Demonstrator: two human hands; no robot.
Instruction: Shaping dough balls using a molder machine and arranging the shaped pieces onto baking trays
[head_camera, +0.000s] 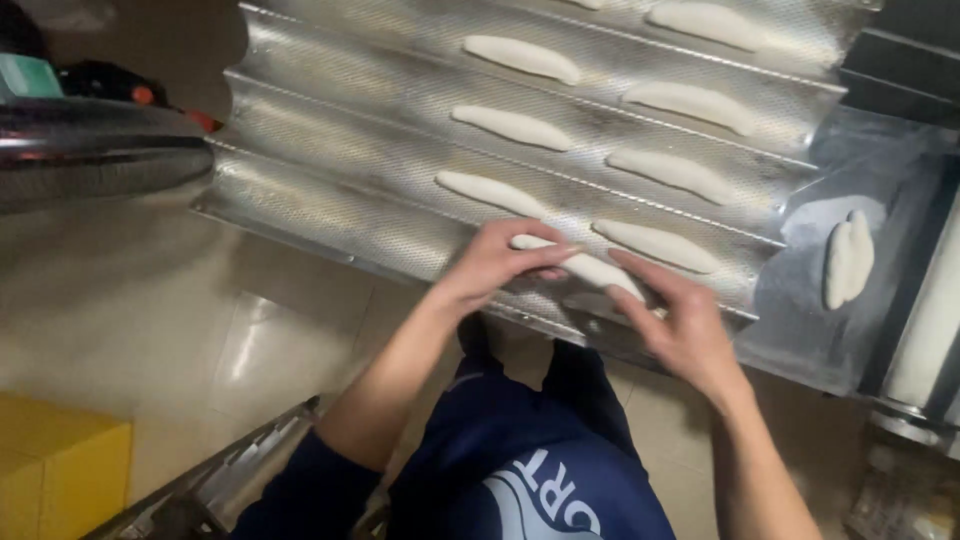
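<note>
My left hand (497, 262) and my right hand (678, 323) both hold one long pale dough stick (590, 268) over the nearest groove of a perforated, corrugated metal baking tray (330, 205). The left fingers pinch its left end, the right fingers rest along its right end. Several other shaped dough sticks lie in the farther grooves, such as one (655, 243) just behind my hands and another (490, 190) to the left of it.
Two dough pieces (848, 258) lie side by side on a floured metal surface (800, 320) at the right. A white roller (930, 320) runs along the right edge. A yellow box (60, 470) sits on the tiled floor at bottom left. A metal rim (90, 150) is at the left.
</note>
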